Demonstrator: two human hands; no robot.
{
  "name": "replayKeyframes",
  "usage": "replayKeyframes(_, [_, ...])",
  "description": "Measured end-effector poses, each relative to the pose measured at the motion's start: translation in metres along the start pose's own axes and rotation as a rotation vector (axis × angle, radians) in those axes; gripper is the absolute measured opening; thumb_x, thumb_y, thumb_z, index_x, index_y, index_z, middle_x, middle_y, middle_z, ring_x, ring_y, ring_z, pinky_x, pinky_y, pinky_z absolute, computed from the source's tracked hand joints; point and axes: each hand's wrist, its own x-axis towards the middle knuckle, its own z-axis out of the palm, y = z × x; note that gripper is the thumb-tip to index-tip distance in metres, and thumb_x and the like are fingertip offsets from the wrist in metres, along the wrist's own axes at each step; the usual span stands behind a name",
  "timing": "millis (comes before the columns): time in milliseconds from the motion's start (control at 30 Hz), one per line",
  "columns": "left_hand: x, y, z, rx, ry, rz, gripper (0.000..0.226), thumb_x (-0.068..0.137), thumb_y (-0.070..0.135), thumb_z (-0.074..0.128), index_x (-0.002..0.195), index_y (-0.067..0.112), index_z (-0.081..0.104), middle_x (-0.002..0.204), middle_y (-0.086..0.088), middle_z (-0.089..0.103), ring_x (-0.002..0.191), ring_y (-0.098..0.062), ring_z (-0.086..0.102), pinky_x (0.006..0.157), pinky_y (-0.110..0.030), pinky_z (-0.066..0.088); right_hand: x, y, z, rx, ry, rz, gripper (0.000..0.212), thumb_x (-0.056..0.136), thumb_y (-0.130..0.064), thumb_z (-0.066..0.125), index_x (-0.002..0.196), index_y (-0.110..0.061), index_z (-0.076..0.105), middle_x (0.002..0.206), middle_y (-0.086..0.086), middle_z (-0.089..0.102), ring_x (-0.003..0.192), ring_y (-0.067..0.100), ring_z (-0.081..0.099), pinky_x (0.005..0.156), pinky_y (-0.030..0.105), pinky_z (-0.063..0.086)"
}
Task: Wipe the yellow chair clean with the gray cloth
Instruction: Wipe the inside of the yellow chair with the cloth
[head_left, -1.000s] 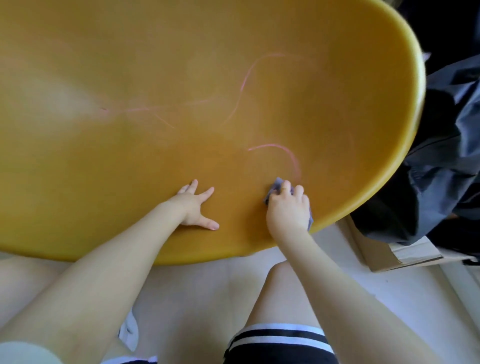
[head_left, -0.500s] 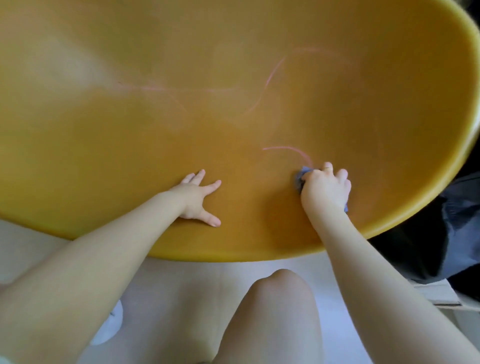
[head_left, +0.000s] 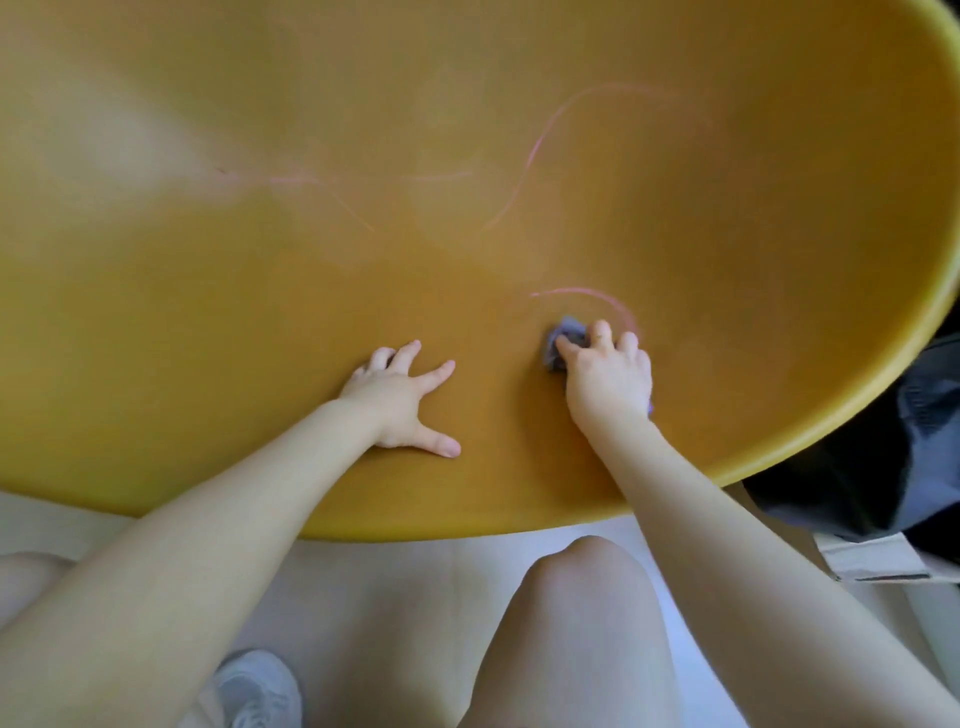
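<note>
The yellow chair (head_left: 519, 130) fills most of the view as a wide, curved shell. Thin pink marks (head_left: 535, 150) run across its middle, and one pink arc (head_left: 587, 292) curves just above my right hand. My right hand (head_left: 610, 379) presses a bunched gray cloth (head_left: 563, 338) on the seat near the front edge; most of the cloth is hidden under the fingers. My left hand (head_left: 400, 397) lies flat on the chair, fingers spread, holding nothing, to the left of the cloth.
Dark fabric (head_left: 883, 467) and a cardboard box edge (head_left: 872, 564) sit at the right beside the chair rim. My bare knee (head_left: 587, 597) and a white shoe (head_left: 260, 691) are over the pale floor (head_left: 405, 597) below the chair.
The view has shifted a little and closed in. My right hand with the cloth has slid slightly left under the pink arc, showing more cloth. My left hand stays planted.
</note>
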Motion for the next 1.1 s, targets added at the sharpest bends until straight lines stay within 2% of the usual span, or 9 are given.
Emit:
replayKeyframes(100, [0.001, 0.001, -0.002, 0.044, -0.01, 0.016, 0.099, 0.068, 0.075, 0.054, 0.146, 0.044, 0.0, 0.158, -0.003, -0.01, 0.143, -0.031, -0.001, 0.114, -0.041, 0.014, 0.016, 0.03, -0.009, -0.061, 0.056, 0.243, 0.045, 0.097, -0.014, 0.033, 0.142, -0.016, 0.029, 0.141, 0.018, 0.028, 0.117, 0.036, 0.034, 0.092, 0.04, 0.032])
replayKeyframes(167, [0.003, 0.001, -0.003, 0.059, -0.019, 0.031, 0.092, 0.074, 0.072, 0.051, 0.146, 0.042, 0.002, 0.158, -0.005, -0.008, 0.143, -0.031, 0.001, 0.114, -0.043, 0.015, 0.021, 0.022, -0.005, -0.021, 0.057, 0.318, 0.048, 0.097, -0.011, 0.031, 0.144, -0.01, 0.021, 0.143, 0.019, 0.023, 0.118, 0.036, 0.033, 0.092, 0.041, 0.031])
replayKeyframes(300, [0.016, -0.011, -0.018, 0.103, 0.057, 0.116, 0.075, 0.086, 0.061, 0.043, 0.148, 0.035, 0.008, 0.156, -0.005, 0.009, 0.14, -0.028, 0.015, 0.112, -0.041, 0.022, 0.019, -0.045, 0.016, 0.09, -0.049, 0.215, 0.052, 0.096, -0.013, 0.031, 0.146, -0.015, 0.014, 0.147, 0.014, 0.018, 0.12, 0.033, 0.03, 0.095, 0.036, 0.03])
replayKeyframes(400, [0.028, -0.023, -0.026, 0.177, 0.164, 0.115, 0.1, 0.079, 0.064, 0.052, 0.148, 0.025, -0.01, 0.158, -0.007, -0.004, 0.145, -0.025, 0.006, 0.116, -0.037, 0.011, 0.018, -0.086, 0.022, 0.131, -0.076, 0.128, 0.053, 0.097, -0.016, 0.029, 0.147, -0.018, 0.012, 0.149, 0.013, 0.016, 0.121, 0.033, 0.03, 0.097, 0.035, 0.029])
replayKeyframes(567, [0.053, -0.03, -0.038, 0.263, 0.12, 0.069, 0.132, 0.055, 0.08, 0.061, 0.146, 0.025, -0.018, 0.153, -0.013, -0.027, 0.144, -0.024, -0.017, 0.118, -0.037, -0.002, 0.039, -0.05, 0.015, 0.037, -0.035, -0.008, 0.05, 0.098, -0.02, 0.033, 0.145, -0.03, 0.02, 0.142, 0.009, 0.025, 0.117, 0.031, 0.032, 0.093, 0.034, 0.032])
replayKeyframes(733, [0.073, -0.026, -0.051, 0.23, 0.021, 0.12, 0.138, 0.053, 0.074, 0.068, 0.147, 0.022, -0.018, 0.152, -0.017, -0.026, 0.144, -0.028, -0.015, 0.118, -0.037, 0.002, 0.059, 0.013, -0.002, -0.044, 0.062, 0.237, 0.052, 0.094, -0.02, 0.043, 0.143, -0.026, 0.028, 0.141, 0.009, 0.028, 0.112, 0.033, 0.032, 0.09, 0.036, 0.031])
replayKeyframes(867, [0.081, -0.029, -0.046, 0.217, 0.104, 0.136, 0.13, 0.056, 0.076, 0.064, 0.148, 0.023, -0.011, 0.154, -0.018, -0.021, 0.145, -0.028, -0.011, 0.117, -0.037, -0.003, 0.069, -0.024, 0.006, 0.083, 0.041, 0.367, 0.056, 0.09, -0.013, 0.038, 0.143, -0.027, 0.027, 0.144, 0.007, 0.024, 0.114, 0.033, 0.029, 0.091, 0.036, 0.03])
replayKeyframes(1033, [0.084, -0.033, -0.044, 0.145, 0.174, 0.196, 0.126, 0.057, 0.072, 0.066, 0.149, 0.023, -0.005, 0.155, -0.017, -0.018, 0.145, -0.026, -0.01, 0.117, -0.036, -0.003, 0.05, -0.112, 0.024, 0.247, 0.07, 0.212, 0.054, 0.093, -0.048, 0.035, 0.142, -0.026, 0.032, 0.147, 0.003, 0.028, 0.122, 0.032, 0.028, 0.099, 0.038, 0.025])
replayKeyframes(1100, [0.084, -0.036, -0.044, 0.139, 0.189, 0.225, 0.124, 0.059, 0.07, 0.067, 0.149, 0.022, -0.004, 0.155, -0.018, -0.017, 0.145, -0.026, -0.009, 0.117, -0.036, -0.003, 0.043, -0.121, 0.029, 0.263, 0.062, 0.163, 0.047, 0.095, -0.048, 0.037, 0.138, -0.029, 0.04, 0.144, 0.002, 0.035, 0.12, 0.032, 0.033, 0.097, 0.039, 0.029])
